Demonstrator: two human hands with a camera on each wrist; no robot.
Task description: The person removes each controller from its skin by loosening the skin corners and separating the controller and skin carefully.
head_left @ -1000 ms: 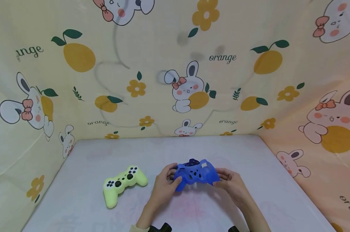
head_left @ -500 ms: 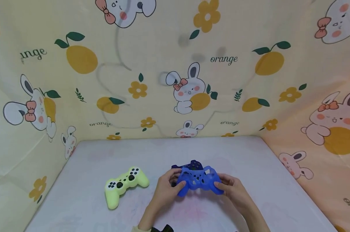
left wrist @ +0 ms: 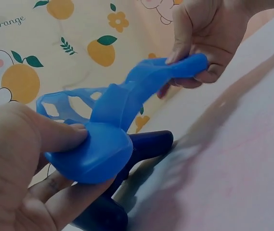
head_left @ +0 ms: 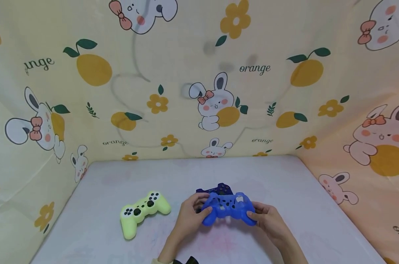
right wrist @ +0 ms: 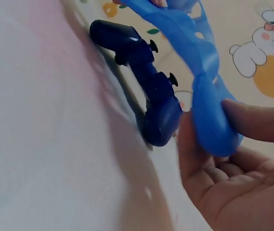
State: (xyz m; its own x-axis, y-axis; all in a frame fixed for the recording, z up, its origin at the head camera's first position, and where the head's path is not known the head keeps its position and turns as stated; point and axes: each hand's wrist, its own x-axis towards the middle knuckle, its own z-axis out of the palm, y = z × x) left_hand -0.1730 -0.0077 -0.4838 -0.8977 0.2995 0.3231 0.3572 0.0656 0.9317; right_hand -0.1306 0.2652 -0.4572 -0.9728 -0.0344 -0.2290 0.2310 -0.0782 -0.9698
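Both hands hold a translucent blue silicone controller cover (head_left: 229, 206) above the table, one handle each. My left hand (head_left: 193, 214) pinches its left handle between thumb and fingers, seen close in the left wrist view. The right handle is pinched by my right hand (head_left: 270, 222), thumb on top, as the right wrist view shows. Behind and below the cover, a dark blue game controller (right wrist: 149, 79) rests on the table with its thumbsticks showing; the cover partly hides it in the head view. No contact between cover and controller shows in the right wrist view.
A pale yellow-green game controller (head_left: 144, 211) with black sticks and buttons lies left of my left hand. The white table (head_left: 146, 174) is walled at the back and sides by a patterned cloth (head_left: 173, 47) with rabbits and oranges.
The cover has come slightly down and toward me, its front tilting more into view, so more of the dark blue controller shows behind it. Both hands keep their grip. The head view shifts slightly.
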